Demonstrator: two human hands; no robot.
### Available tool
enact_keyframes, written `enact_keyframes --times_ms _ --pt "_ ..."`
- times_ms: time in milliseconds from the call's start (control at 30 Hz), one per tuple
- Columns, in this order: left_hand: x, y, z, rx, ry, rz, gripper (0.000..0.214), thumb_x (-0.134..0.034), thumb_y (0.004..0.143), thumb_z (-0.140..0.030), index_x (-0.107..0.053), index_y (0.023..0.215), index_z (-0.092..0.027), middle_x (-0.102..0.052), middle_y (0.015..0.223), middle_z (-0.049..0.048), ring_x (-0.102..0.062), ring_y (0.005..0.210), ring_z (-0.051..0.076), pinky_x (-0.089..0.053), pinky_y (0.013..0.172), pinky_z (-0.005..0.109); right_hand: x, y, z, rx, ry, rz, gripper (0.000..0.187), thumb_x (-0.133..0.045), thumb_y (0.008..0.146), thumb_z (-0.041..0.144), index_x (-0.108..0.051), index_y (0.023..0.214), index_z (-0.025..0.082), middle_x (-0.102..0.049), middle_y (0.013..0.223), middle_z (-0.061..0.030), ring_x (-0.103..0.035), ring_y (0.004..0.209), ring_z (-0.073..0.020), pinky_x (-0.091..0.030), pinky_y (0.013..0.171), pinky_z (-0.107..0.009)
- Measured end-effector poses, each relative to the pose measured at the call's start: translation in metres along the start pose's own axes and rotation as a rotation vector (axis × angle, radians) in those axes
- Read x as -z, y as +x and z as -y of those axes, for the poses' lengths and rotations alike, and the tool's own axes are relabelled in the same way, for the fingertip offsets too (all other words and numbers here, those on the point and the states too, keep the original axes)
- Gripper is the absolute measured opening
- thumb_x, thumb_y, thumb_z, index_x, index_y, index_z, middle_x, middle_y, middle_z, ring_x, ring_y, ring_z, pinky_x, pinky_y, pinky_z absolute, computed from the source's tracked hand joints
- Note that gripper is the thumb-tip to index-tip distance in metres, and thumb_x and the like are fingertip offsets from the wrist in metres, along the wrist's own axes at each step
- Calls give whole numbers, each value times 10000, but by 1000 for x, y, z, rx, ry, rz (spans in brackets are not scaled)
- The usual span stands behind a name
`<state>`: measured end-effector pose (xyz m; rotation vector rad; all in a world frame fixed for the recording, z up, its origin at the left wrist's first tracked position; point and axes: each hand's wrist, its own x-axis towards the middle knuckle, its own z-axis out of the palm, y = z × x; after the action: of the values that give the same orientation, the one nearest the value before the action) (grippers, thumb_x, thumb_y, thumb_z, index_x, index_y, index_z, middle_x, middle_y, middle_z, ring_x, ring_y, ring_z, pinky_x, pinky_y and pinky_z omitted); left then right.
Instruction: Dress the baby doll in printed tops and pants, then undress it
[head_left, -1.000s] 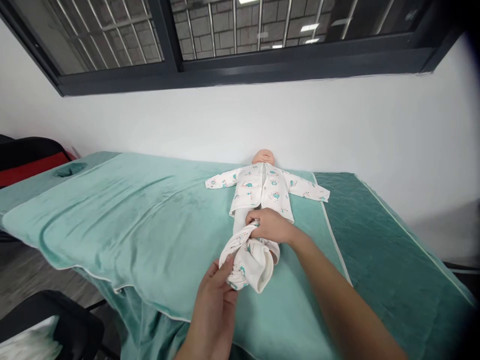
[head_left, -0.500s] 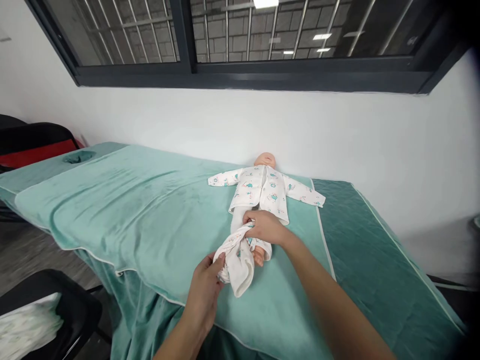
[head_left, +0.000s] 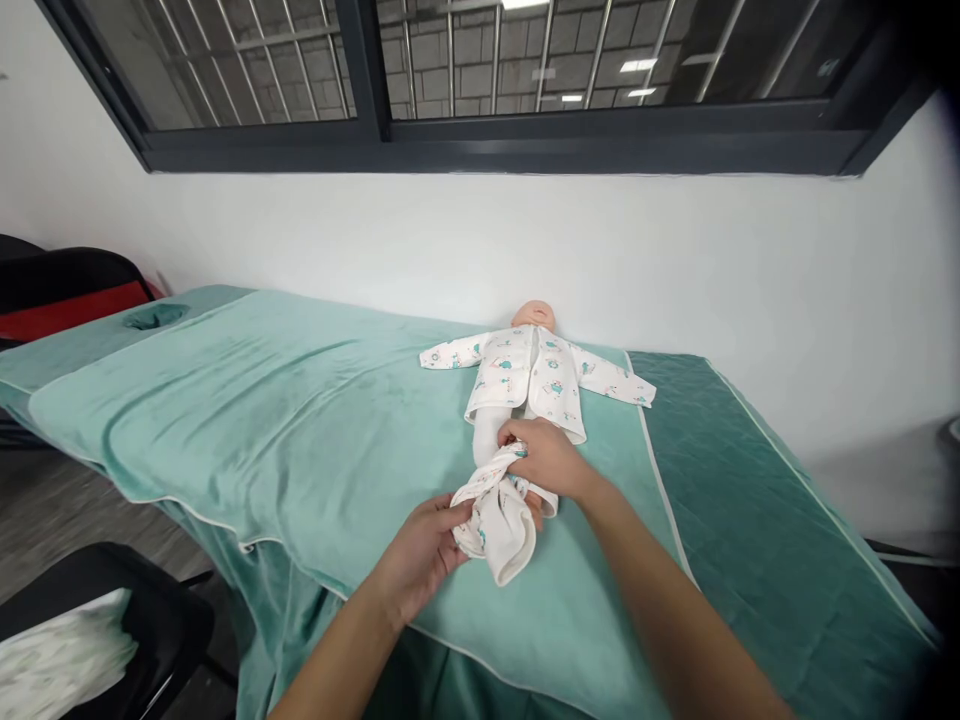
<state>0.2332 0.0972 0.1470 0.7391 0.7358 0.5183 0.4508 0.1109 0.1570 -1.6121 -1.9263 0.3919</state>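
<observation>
Pants (head_left: 504,525), white and printed, sit bunched over the doll's legs, mid-scene near the bed's near edge. At near left stands a black chair (head_left: 161,625). A pale green blanket (head_left: 285,400) covers the bed. The left hand (head_left: 424,555) pinches the pants' near end. The right hand (head_left: 547,458) clutches their far end. The doll (head_left: 534,372) lies face up, head toward the far wall. A darker cover (head_left: 750,480) lies at right.

- Left hand (head_left: 424,555): palm down at the near-left end of the bunched trousers (head_left: 501,525), fingertips pinching them, forearm reaching forward.
- Right hand (head_left: 547,460): curled closed over their far end, arm extended.
</observation>
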Motion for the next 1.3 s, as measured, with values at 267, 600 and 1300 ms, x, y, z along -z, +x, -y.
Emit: enact_keyframes --times_ms 267,600,1300 --pt "-11 -10 6 0 -30 -20 283 -662 849 -320 -721 1010 -95 -717 925 110 -632 757 134 -498 756 240 -3 -1 1 17 -15 -26 162 -625 697 133 -613 836 216 -680 822 29 -579 754 -152 -329 735 -274" --pt "-16 -9 17 -134 4 -1 280 -630 872 -394 -672 1028 -164 -670 1039 78 -597 904 160 -458 839 271 -4 -6 -5 72 18 -94 163 -611 735 126 -578 871 211 -653 870 20 -564 791 -155 -321 720 -267" --pt "3 48 -6 -584 485 -263 272 -573 866 -470 -583 905 -201 -574 751 -23 -479 679 129 -390 641 228 2 -8 -9 -4 225 -80 218 -534 748 106 -640 895 226 -684 902 16 -587 865 -184 -379 800 -284"
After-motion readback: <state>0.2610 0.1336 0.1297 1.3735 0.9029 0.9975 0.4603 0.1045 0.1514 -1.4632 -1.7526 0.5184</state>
